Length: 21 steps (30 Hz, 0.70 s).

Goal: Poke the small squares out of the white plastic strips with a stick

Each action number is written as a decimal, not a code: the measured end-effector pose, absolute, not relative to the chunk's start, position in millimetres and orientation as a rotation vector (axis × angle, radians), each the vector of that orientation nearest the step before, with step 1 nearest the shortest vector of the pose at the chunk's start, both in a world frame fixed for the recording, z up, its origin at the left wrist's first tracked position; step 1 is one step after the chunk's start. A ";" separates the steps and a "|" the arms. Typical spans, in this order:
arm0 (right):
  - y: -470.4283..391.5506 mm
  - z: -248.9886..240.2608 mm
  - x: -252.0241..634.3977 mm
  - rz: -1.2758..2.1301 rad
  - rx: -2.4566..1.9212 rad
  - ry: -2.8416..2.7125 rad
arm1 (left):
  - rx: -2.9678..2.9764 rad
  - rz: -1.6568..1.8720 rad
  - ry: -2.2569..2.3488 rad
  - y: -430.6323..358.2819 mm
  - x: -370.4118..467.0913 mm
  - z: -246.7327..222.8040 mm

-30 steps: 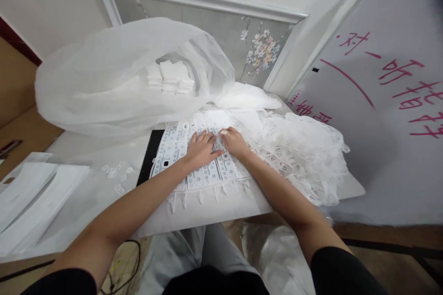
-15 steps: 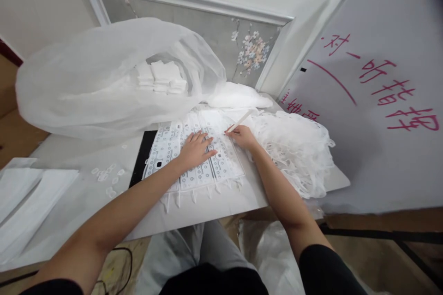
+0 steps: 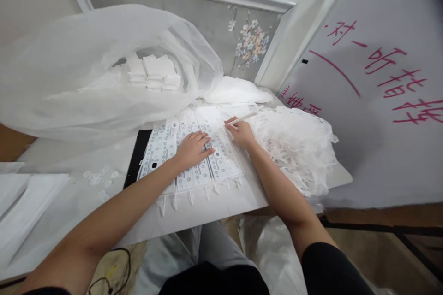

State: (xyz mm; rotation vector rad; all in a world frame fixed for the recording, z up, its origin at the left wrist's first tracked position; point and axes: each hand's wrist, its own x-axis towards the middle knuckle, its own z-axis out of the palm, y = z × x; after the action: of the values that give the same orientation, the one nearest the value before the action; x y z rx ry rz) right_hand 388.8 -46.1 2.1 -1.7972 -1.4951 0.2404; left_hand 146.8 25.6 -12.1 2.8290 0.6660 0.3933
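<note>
My left hand (image 3: 194,148) lies flat with its fingers spread on a white patterned sheet (image 3: 190,177) that is covered with small rings and dark lines. At the sheet's upper right, my right hand (image 3: 241,132) is closed round a thin white stick (image 3: 244,118), whose far end points to the upper right. White loops hang along the sheet's near edge. A dark board (image 3: 135,159) shows from under the sheet's left side. To the right of my right hand rises a tangled heap of white straps (image 3: 297,147).
A big translucent bag (image 3: 104,64) holding stacked white pieces (image 3: 154,71) fills the back left. White strips (image 3: 31,212) and small clear bits (image 3: 100,177) lie on the table (image 3: 194,221) at the left. A whiteboard (image 3: 374,147) stands at the right.
The view has shifted slightly. The stick in my right hand has tilted lower, nearer to level. My left hand stays flat on the sheet.
</note>
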 end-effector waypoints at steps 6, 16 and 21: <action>-50.3 5.4 389.7 0.413 -1.735 -1.693 | 2.846 0.424 0.636 27.2 147.3 -12.7; -52.1 7.0 392.8 0.500 -1.693 -1.709 | 2.860 0.399 0.622 24.4 146.3 -8.4; -52.5 9.0 390.9 0.460 -1.755 -1.730 | 2.856 0.414 0.612 24.4 147.0 -8.1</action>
State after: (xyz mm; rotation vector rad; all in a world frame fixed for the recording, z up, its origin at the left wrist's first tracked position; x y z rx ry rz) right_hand 390.9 -52.5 9.0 -1.7554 -1.7305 0.4602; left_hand 147.0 24.4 -8.1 2.8563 0.6123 0.4139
